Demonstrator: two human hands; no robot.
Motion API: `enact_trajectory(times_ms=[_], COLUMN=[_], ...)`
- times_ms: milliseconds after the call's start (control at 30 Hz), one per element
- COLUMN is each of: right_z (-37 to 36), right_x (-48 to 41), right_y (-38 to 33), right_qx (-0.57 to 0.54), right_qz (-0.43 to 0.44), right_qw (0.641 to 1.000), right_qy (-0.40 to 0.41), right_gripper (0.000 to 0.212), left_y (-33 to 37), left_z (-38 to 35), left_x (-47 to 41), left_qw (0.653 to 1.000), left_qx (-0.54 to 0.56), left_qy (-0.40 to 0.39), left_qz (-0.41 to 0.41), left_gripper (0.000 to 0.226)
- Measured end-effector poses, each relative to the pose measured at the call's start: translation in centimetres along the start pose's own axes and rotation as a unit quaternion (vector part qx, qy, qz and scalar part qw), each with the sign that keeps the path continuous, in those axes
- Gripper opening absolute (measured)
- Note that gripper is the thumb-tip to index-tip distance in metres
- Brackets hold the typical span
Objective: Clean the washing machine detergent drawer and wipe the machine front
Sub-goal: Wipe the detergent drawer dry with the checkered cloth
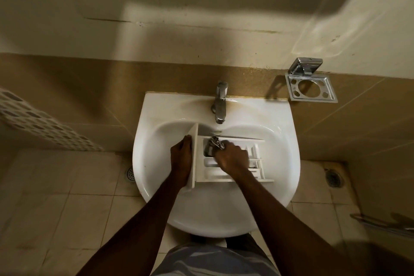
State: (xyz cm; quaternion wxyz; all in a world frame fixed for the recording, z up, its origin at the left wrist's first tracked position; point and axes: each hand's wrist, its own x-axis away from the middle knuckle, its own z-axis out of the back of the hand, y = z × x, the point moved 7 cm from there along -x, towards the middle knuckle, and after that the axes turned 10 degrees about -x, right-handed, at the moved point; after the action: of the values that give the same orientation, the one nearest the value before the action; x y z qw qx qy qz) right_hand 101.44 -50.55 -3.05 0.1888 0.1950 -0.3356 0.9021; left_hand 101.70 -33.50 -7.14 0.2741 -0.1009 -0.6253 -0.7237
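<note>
Beneath the right hand [231,157], gripping a cloth [210,149], the drawer [224,178] is mid-scrub; left hand [181,157] clamps its front; machine wiping probably remains.

Detergent drawer [226,179] – white plastic, lying across bowl of sink [156,107] just below tap [220,105], open side up. Front panel [194,152] at left end, standing on edge; divided compartments run off to right, small partitions at far right end. Grey cloth [212,147] – bunched, pressed into large compartment beside front panel. Left hand [181,154] grips drawer by panel, right hand [230,154] holds cloth
</note>
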Motion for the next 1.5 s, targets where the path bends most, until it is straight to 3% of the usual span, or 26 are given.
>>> enact_trajectory(times_ms=[67, 133, 200, 233, 300, 367, 467, 600, 667, 733, 833, 933, 1000, 1133, 1233, 1367, 1433, 1500], right_z=[0.1, 0.6, 0.6, 0.3, -1.8, -3.3, -3.1, -2.3, -1.1, 1.6, 4.4, 5.1, 5.0, 4.6, 7.9, 9.4, 8.4, 8.6], right_x=[0.3, 0.8, 1.8, 2.4, 3.2, 4.8, 5.8, 6.5, 5.5, 5.2, 4.6, 4.1, 3.8, 5.6, 5.4, 6.3, 7.3, 7.6], right_y=[-0.4, -0.2, -0.6, -1.3, -2.7, -2.6, -0.7, 2.5, 3.1, 3.5, 2.5, 1.2, -0.4, -2.8, -0.3, 0.5, -0.3, 0.0], right_qx=[-0.200, -0.391, -0.480, -0.461, -0.313, -0.186, -0.094, -0.001, 0.023, -0.026, -0.114, -0.064, -0.021, 0.053, 0.078, 0.116, 0.025, -0.161], right_qz=[-0.051, -0.084, -0.067, -0.032, 0.080, 0.165, 0.285, 0.357, 0.347, 0.296, 0.140, 0.012, 0.024, 0.189, 0.144, 0.101, 0.101, 0.056], right_qw=[0.978, 0.915, 0.869, 0.881, 0.945, 0.968, 0.953, 0.932, 0.936, 0.954, 0.972, 0.987, 0.995, 0.981, 0.987, 0.985, 0.992, 0.985], right_qy=[0.005, 0.049, 0.100, 0.099, 0.049, 0.030, 0.033, -0.059, -0.046, 0.032, 0.151, 0.146, 0.091, 0.006, 0.008, 0.074, 0.078, 0.038], right_gripper=[0.048, 0.044, 0.042, 0.042, 0.034, 0.043, 0.050, 0.054, 0.057, 0.052, 0.027, 0.028, 0.035, 0.022, 0.029, 0.028, 0.027, 0.023], left_y=[0.0, 0.1, 0.1, 0.0, 0.0, 0.1, 0.2, -0.1, 0.0, 0.6, 1.1, 1.4, 2.5, 5.5, 6.5, 7.5, 8.3, 8.7], left_z=[0.0, -0.1, -0.2, -0.2, -0.1, 0.0, 0.0, 0.2, 0.2, -0.1, 0.2, 0.2, 0.3, 1.2, 1.9, 0.9, -0.2, -0.7], left_x=[0.0, 0.2, 0.1, 0.1, 0.1, 0.0, 0.2, 0.4, 0.0, 1.0, 1.4, 2.4, 3.4, 5.7, 7.0, 8.3, 8.8, 9.0], left_qw=[1.000, 1.000, 1.000, 1.000, 1.000, 1.000, 1.000, 0.999, 0.999, 0.999, 0.998, 0.999, 0.999, 0.994, 0.993, 0.993, 0.994, 0.995], left_qx=[-0.004, 0.000, 0.003, 0.004, 0.013, 0.021, 0.018, 0.016, 0.020, 0.030, 0.047, 0.052, 0.052, 0.086, 0.083, 0.083, 0.065, 0.050], left_qy=[0.000, 0.000, -0.007, -0.008, -0.001, 0.005, 0.014, 0.008, 0.004, 0.003, 0.005, -0.008, 0.007, 0.026, 0.021, 0.015, -0.003, -0.015], left_qz=[-0.003, -0.006, -0.003, -0.003, -0.003, 0.001, 0.016, 0.026, 0.032, 0.032, 0.028, 0.013, -0.006, -0.055, -0.077, -0.080, -0.082, -0.088], left_gripper=[0.037, 0.036, 0.034, 0.033, 0.032, 0.033, 0.039, 0.041, 0.038, 0.037, 0.035, 0.037, 0.038, 0.028, 0.027, 0.029, 0.034, 0.038])
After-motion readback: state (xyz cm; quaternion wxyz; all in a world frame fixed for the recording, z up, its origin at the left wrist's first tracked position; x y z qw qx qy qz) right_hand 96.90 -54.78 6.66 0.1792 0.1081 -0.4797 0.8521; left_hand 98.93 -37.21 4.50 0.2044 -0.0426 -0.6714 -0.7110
